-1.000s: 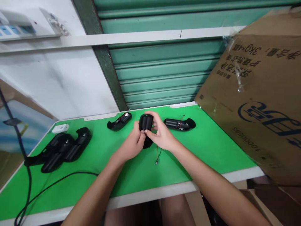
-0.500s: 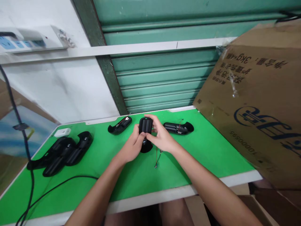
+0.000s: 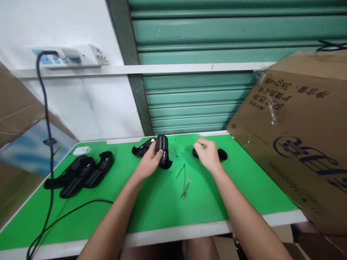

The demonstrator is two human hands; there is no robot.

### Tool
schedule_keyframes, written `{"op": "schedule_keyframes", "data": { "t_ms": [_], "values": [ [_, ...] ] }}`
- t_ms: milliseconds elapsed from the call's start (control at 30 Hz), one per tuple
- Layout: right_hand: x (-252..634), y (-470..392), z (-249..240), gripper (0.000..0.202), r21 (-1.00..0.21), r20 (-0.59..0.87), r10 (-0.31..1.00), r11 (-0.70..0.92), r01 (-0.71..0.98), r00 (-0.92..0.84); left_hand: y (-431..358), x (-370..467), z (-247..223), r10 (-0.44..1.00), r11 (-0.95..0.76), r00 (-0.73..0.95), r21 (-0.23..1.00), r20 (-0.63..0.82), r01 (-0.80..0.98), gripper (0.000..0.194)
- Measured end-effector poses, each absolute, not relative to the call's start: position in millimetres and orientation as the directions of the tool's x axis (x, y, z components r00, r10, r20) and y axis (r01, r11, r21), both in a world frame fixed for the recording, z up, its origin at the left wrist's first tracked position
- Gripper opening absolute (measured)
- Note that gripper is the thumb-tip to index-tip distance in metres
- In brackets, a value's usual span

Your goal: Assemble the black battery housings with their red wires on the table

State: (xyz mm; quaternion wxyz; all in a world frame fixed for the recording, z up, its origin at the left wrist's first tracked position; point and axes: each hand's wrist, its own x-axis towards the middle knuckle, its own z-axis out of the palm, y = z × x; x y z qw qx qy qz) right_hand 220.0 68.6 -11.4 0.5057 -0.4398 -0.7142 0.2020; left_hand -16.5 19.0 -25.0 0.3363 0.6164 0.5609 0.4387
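My left hand (image 3: 150,160) is closed around a black plastic housing (image 3: 162,146) with a rounded body and a hooked lower end; a thin red and black wire sticks out from its right side. Behind it lies a second housing (image 3: 139,150), partly covered. My right hand (image 3: 208,153) has its fingers curled together in front of a third black housing (image 3: 222,154) at the right. Whatever those fingers hold, if anything, is hidden, and I cannot tell whether they touch that housing. Between the hands, loose thin wires (image 3: 184,182) with small metal ends lie on the green mat.
Several black housings (image 3: 81,171) are piled at the left beside a white adapter (image 3: 81,150). A black cable (image 3: 48,119) hangs from the power strip (image 3: 70,57) onto the table. A large cardboard box (image 3: 295,119) leans in at the right.
My right hand has left the housing that both hands held and moved right. My left hand keeps that housing, whose wired side now shows. The view has shifted slightly.
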Motion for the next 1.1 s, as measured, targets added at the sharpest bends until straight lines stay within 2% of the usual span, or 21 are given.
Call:
{"op": "schedule_keyframes", "data": {
  "t_ms": [100,233,367,433,500,600,700,767,867,1000,1100],
  "values": [
    [215.8,66.4,-14.1,0.031,-0.71,0.555,0.823,0.544,0.448,-0.12,22.0,-3.8,-33.1,0.995,-0.077,-0.033,0.911,0.098,0.404,0.044],
    [203.8,59.7,-15.1,0.027,-0.68,0.57,0.805,0.573,0.456,-0.161,26.0,23.9,-39.6,0.993,-0.083,-0.037,0.868,0.116,0.49,0.034],
    [196.1,55.4,-15.2,0.028,-0.646,0.577,0.783,0.612,0.456,-0.233,21.9,39.1,-30.1,0.983,-0.119,-0.042,0.796,0.178,0.593,0.045],
    [194.2,54.2,-16.2,0.029,-0.628,0.572,0.772,0.629,0.458,-0.278,15.7,31.5,-19.2,0.967,-0.156,-0.04,0.712,0.251,0.684,0.049],
    [193.1,53.2,-17.7,0.03,-0.613,0.562,0.763,0.644,0.459,-0.32,10.0,12.5,-7.4,0.932,-0.177,-0.045,0.56,0.36,0.809,0.048],
    [192.0,49.8,-18.2,0.031,-0.594,0.556,0.744,0.667,0.45,-0.37,8.2,-25.7,4.1,0.881,-0.033,-0.173,0.421,0.441,0.906,0.045],
    [190.1,42.4,-14.7,0.029,-0.532,0.559,0.701,0.713,0.458,-0.443,13.3,-54.5,3.8,0.9,0.143,-0.278,0.376,0.335,0.916,0.06],
    [188.6,37.0,-12.1,0.015,-0.448,0.524,0.672,0.74,0.502,-0.524,17.2,-63.3,0.1,0.934,0.178,-0.272,0.36,0.231,0.916,0.067],
    [187.4,33.7,-12.2,0.029,-0.317,0.407,0.674,0.737,0.597,-0.616,20.9,-66.1,-3.8,0.956,0.183,-0.253,0.372,0.15,0.91,0.062],
    [192.0,41.4,-17.4,0.021,-0.206,0.311,0.749,0.654,0.728,-0.585,22.1,-65.7,-4.4,0.954,0.197,-0.268,0.39,0.136,0.9,0.057],
    [197.1,47.5,-18.8,0.021,-0.164,0.357,0.773,0.605,0.779,-0.525,22.6,-63.6,-5.0,0.953,0.207,-0.281,0.426,0.117,0.881,0.058]
  ]
}}
